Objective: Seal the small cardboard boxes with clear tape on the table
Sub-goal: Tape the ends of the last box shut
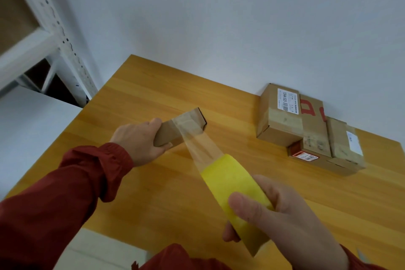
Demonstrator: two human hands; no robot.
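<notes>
lower right, the tape roll [235, 190] is gripped by the right hand [282, 217], its strip drawn taut onto the small box [179, 129] clamped by the left hand [140, 140] for sealing

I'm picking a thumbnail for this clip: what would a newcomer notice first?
The bright yellow tape roll in the right hand, low and centre, grabs the eye, with a strip of clear tape stretched from it to the small cardboard box that the left hand grips at mid-frame. Next comes the pile of taped, labelled cardboard boxes against the wall at the wooden table's far right.
</notes>
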